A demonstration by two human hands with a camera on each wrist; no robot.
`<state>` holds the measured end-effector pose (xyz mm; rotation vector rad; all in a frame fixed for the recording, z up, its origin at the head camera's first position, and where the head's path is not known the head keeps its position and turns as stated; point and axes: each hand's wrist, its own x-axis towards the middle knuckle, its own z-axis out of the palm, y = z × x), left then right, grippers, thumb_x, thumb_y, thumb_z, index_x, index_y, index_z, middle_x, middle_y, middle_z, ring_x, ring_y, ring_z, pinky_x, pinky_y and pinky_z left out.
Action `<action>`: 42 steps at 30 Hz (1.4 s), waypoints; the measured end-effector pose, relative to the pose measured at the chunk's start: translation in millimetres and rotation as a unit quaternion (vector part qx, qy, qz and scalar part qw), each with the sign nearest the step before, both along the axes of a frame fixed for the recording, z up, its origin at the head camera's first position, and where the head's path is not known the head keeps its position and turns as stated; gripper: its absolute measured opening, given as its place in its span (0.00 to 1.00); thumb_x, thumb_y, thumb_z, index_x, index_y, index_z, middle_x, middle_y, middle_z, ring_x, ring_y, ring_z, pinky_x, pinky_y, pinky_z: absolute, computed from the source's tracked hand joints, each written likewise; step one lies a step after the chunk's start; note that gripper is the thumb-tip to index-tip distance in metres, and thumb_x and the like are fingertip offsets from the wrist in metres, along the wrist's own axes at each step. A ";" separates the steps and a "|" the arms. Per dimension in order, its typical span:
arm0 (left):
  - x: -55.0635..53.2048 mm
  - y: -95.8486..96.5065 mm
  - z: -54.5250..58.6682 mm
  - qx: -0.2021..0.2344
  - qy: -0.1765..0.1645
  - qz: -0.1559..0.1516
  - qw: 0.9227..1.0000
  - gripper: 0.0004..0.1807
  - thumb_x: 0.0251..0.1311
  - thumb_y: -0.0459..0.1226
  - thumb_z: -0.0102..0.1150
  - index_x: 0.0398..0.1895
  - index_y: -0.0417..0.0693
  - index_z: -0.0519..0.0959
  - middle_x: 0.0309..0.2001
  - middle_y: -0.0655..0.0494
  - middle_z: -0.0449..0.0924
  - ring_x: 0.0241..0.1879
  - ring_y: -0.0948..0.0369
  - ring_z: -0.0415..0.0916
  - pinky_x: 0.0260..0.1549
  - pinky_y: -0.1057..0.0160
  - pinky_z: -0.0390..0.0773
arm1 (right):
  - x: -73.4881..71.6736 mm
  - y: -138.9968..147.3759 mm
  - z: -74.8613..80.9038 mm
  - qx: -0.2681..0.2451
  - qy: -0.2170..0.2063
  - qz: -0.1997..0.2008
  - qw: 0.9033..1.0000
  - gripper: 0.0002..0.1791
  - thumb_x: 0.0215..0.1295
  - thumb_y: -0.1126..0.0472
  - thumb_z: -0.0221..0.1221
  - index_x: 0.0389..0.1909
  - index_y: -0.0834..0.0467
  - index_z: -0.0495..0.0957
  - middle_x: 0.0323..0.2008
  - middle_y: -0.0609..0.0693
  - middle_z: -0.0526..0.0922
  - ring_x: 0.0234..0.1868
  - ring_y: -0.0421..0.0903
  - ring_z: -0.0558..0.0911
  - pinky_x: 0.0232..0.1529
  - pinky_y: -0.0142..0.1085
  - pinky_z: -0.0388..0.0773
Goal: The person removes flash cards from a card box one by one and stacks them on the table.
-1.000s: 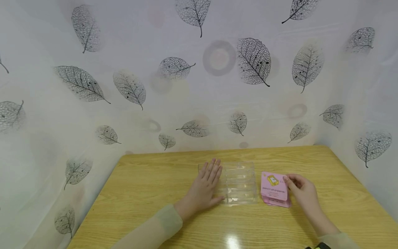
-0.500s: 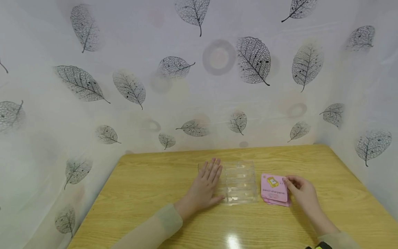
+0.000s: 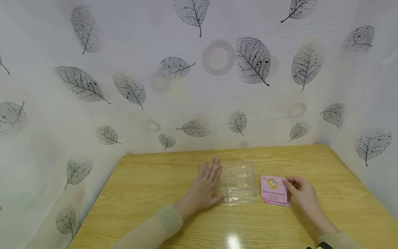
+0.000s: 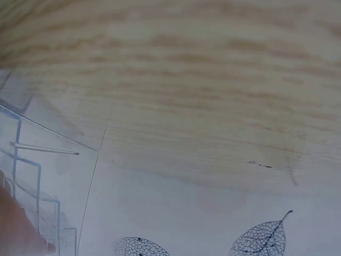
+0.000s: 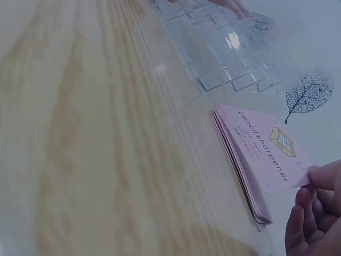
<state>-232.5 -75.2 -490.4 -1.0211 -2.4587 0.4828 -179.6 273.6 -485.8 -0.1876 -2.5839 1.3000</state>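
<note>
A clear plastic stepped organizer (image 3: 240,183) lies on the wooden table, its compartments stacked in rows. My left hand (image 3: 203,185) rests on its left side, fingers straight and thumb spread. In the left wrist view only a blurred bit of that hand (image 4: 18,229) shows beside the organizer's stepped wall (image 4: 48,208). To the right, a small stack of pink cards (image 5: 242,173) sits on the table, the top card (image 3: 273,192) printed "pencil sharpener" with a yellow sharpener. My right hand (image 3: 301,193) pinches this top card at its right edge between thumb and curled fingers.
The wooden table (image 3: 140,193) runs back to a white sheet (image 3: 192,97) printed with dark leaves, which also hangs along both sides. A dark and yellow item (image 3: 323,245) shows at the right wrist, at the frame's bottom edge.
The top card has come down, lying flatter over the stack, and covers more of the cards under it. My left hand has stayed in place on the organizer.
</note>
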 end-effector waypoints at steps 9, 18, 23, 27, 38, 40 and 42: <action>-0.6 -0.7 0.4 -0.002 0.007 -0.002 1.000 0.58 0.56 0.73 0.23 0.73 0.35 0.34 0.74 0.37 0.27 0.73 0.42 0.27 0.71 0.46 0.35 | -2.3 3.2 -2.3 0.003 -0.023 -0.006 1.000 0.21 0.67 0.51 0.55 0.46 0.66 0.77 0.35 0.56 0.82 0.28 0.31 0.74 0.25 0.26 0.73; -1.1 -0.7 1.1 -0.003 0.007 -0.002 1.000 0.57 0.56 0.73 0.22 0.73 0.35 0.34 0.74 0.37 0.29 0.73 0.43 0.27 0.71 0.46 0.35 | -4.9 5.5 -1.9 0.014 -0.023 -0.011 1.000 0.20 0.65 0.51 0.58 0.45 0.65 0.78 0.36 0.57 0.82 0.28 0.31 0.74 0.25 0.26 0.74; -1.1 -0.3 1.2 -0.004 0.008 -0.002 1.000 0.57 0.56 0.73 0.22 0.73 0.36 0.35 0.74 0.37 0.29 0.73 0.43 0.27 0.72 0.46 0.35 | -5.1 6.6 -2.3 0.025 -0.025 -0.016 0.999 0.20 0.64 0.51 0.59 0.44 0.65 0.79 0.36 0.56 0.83 0.27 0.32 0.73 0.24 0.26 0.73; -1.3 -0.3 0.7 -0.006 0.009 0.001 1.000 0.57 0.56 0.73 0.21 0.73 0.36 0.36 0.74 0.37 0.29 0.73 0.43 0.27 0.71 0.46 0.35 | -5.3 8.3 -3.9 0.034 -0.027 -0.012 0.999 0.19 0.64 0.51 0.59 0.44 0.64 0.80 0.35 0.55 0.83 0.27 0.31 0.73 0.24 0.25 0.73; 0.0 -0.4 1.5 -0.011 0.013 0.001 1.000 0.57 0.56 0.73 0.20 0.73 0.35 0.35 0.74 0.37 0.31 0.73 0.42 0.28 0.71 0.46 0.36 | -6.2 8.7 -1.9 0.034 -0.025 -0.012 0.999 0.18 0.63 0.53 0.60 0.44 0.65 0.80 0.36 0.57 0.83 0.27 0.30 0.73 0.24 0.25 0.73; 0.0 -0.3 1.4 -0.010 0.013 0.000 1.000 0.57 0.56 0.73 0.20 0.73 0.36 0.36 0.74 0.37 0.31 0.73 0.42 0.28 0.71 0.46 0.36 | -6.4 8.8 -1.7 0.038 -0.022 -0.011 0.999 0.17 0.63 0.54 0.60 0.44 0.64 0.80 0.36 0.57 0.83 0.27 0.31 0.73 0.24 0.25 0.73; -0.2 -0.2 1.2 -0.010 0.013 0.001 1.000 0.57 0.56 0.73 0.20 0.73 0.36 0.36 0.74 0.37 0.32 0.73 0.42 0.28 0.72 0.46 0.36 | -6.9 9.2 -1.8 0.045 -0.019 -0.012 0.999 0.16 0.63 0.55 0.60 0.43 0.63 0.80 0.37 0.56 0.84 0.27 0.31 0.73 0.24 0.26 0.72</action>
